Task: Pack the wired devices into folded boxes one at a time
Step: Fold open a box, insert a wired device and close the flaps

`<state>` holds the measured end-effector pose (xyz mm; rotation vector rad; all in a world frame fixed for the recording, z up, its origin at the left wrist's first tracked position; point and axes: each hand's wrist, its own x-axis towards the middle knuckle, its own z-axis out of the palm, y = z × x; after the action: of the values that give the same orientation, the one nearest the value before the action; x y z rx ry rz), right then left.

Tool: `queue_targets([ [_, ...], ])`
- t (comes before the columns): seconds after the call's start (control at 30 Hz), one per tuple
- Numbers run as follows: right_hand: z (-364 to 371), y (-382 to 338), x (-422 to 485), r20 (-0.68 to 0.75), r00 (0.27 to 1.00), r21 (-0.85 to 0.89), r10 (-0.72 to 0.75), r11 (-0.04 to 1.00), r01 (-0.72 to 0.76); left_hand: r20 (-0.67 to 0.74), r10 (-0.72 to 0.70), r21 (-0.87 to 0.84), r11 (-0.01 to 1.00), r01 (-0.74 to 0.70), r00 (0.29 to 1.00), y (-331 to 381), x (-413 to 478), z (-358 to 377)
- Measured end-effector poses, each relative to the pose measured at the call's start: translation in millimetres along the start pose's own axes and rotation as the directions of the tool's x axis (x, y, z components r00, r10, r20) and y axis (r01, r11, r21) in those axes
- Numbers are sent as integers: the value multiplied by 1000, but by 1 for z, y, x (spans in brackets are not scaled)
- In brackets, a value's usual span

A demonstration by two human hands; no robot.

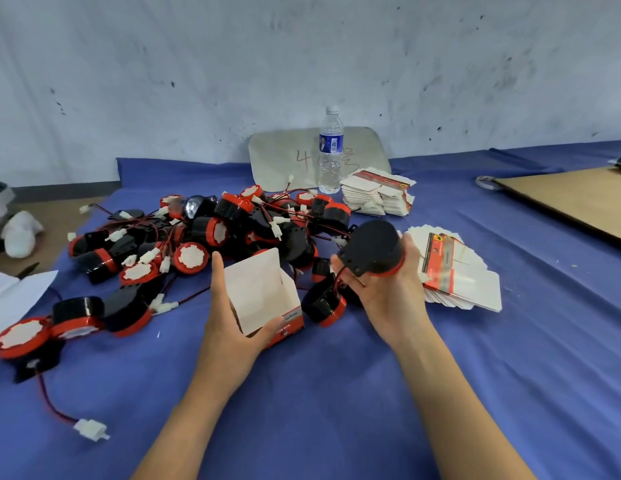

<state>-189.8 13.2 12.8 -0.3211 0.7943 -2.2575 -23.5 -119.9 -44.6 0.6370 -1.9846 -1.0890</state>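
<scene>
Your left hand [233, 317] holds a folded box [264, 296], thumb up along its left wall, fingers curled round its printed front; the box's mouth is open and its lid flap stands upright; whether it rests on the bench [337, 410] you cannot tell. Your right hand [388, 289] grips a wired device [373, 249], black with a red rim, at the box's 3 o'clock, near it but apart; a red wire trails across your palm. The pile of devices [212, 230] sprawls from the box's 9 to 12 o'clock; fanned flat boxes [458, 271] lie just past your right hand; a water bottle [330, 150] stands at 1 o'clock.
</scene>
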Motion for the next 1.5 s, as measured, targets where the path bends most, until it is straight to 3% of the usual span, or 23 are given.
queue_targets([
  [0.13,3,4,-6,5,1000,-117,30,993,-29,-11,6,23,1000,-6,1000,-5,0,1],
  [0.3,-4,-1,-8,178,974,177,140,969,-172,-14,27,25,999,-26,1000,-6,1,2],
  [0.37,-10,-3,-7,253,959,310,129,928,-207,-17,33,25,999,-32,999,-5,1,2],
  [0.43,-14,-7,-4,219,974,366,60,920,-139,-22,55,40,998,-54,998,-2,-1,2],
  [0.57,-6,-6,2,-9,991,-19,-130,991,130,-68,168,196,969,-152,983,3,-4,4],
  [0.73,-12,-2,5,-73,968,-302,-242,930,209,-39,203,245,951,-188,978,9,-5,5],
  [0.8,-20,-2,7,-80,955,-543,-286,816,199,-7,199,288,939,-189,980,11,-7,7],
  [0.9,-26,3,8,-37,941,-842,-336,518,152,-6,231,348,913,-214,973,13,-8,8],
  [1.03,-26,6,7,-8,931,-936,-365,330,121,-50,294,385,888,-253,955,15,-10,8],
  [1.23,-17,-3,0,-33,967,-999,-253,29,-26,-29,270,345,907,-243,963,17,-12,12],
  [1.3,-14,-3,-3,-34,972,-998,-233,57,-22,-37,251,337,914,-224,967,16,-11,11],
  [1.33,-14,-4,-3,-42,972,-992,-233,127,-13,-42,245,337,916,-217,969,16,-11,11],
  [1.4,-15,-5,-2,-79,969,-926,-236,378,16,-43,239,337,917,-211,970,15,-10,11],
  [1.5,-7,-5,-4,-99,992,-669,-85,744,-3,-38,243,321,921,-219,969,17,-10,11],
])
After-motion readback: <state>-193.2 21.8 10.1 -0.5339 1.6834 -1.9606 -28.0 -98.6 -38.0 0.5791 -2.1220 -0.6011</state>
